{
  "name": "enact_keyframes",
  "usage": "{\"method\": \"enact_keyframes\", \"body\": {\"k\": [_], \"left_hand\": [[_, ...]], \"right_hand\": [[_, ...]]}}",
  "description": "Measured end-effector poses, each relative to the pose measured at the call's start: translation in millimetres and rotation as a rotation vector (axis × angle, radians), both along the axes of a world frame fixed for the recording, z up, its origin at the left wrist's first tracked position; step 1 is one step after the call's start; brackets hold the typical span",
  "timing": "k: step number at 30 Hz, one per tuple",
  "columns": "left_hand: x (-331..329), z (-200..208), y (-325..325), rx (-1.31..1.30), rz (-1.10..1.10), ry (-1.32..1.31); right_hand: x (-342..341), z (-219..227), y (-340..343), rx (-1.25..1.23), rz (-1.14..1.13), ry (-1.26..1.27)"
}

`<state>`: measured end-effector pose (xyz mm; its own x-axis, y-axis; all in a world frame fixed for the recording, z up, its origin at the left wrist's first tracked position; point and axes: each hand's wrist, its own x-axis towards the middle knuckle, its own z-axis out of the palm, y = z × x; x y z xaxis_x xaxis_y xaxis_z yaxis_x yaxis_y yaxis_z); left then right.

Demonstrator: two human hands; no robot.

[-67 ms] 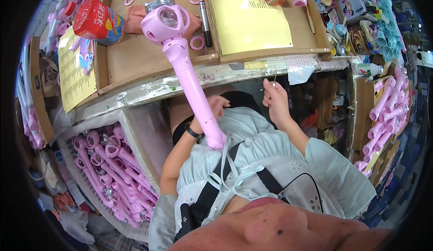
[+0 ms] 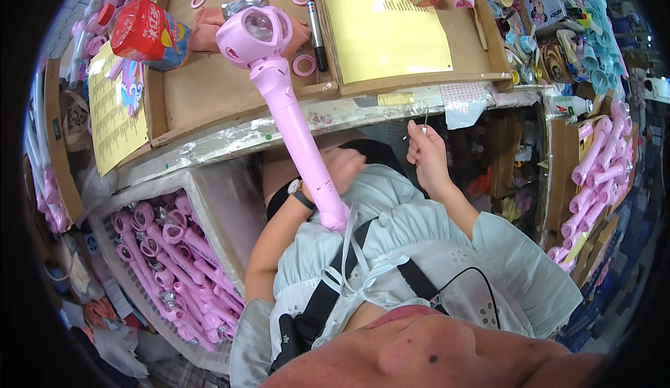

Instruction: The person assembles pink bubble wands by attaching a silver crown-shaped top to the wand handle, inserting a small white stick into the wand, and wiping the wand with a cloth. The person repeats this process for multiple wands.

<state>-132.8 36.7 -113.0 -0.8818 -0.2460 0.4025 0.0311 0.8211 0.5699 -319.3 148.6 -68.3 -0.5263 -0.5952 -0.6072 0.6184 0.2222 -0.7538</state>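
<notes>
A pink toy wand (image 2: 296, 126) leans from the tray down to my lap, its round openwork head (image 2: 255, 33) up over the tray and its handle end against my clothes. My left hand (image 2: 347, 168) is just right of the wand's handle, partly behind it. Its fingers are smeared by motion, so their grip does not show. My right hand (image 2: 427, 149) is raised near the table edge, fingers pinched round a thin metal tool (image 2: 426, 118) that points up. Something small and white shows at those fingertips.
A brown tray (image 2: 237, 112) holds pink rings (image 2: 304, 65), a marker (image 2: 317, 38) and a red-labelled bottle (image 2: 150, 35). Yellow paper (image 2: 387, 39) lies in the neighbouring tray. More pink wands fill a basket (image 2: 115, 248) at left and lie in a box at right.
My left hand has shifted slightly right, away from the wand's handle, and turned so that a watch shows at the wrist. My right hand and the wand have hardly moved.
</notes>
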Motion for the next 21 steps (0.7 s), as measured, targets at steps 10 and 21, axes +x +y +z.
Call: {"method": "enact_keyframes", "body": {"k": [10,21], "left_hand": [[-51,15,-7,-0.060,0.174,0.217],[-57,15,-4,-0.137,0.295,0.253]], "right_hand": [[-1,10,3,-0.059,-0.025,0.084],[-6,4,0,-0.121,-0.016,0.069]]}}
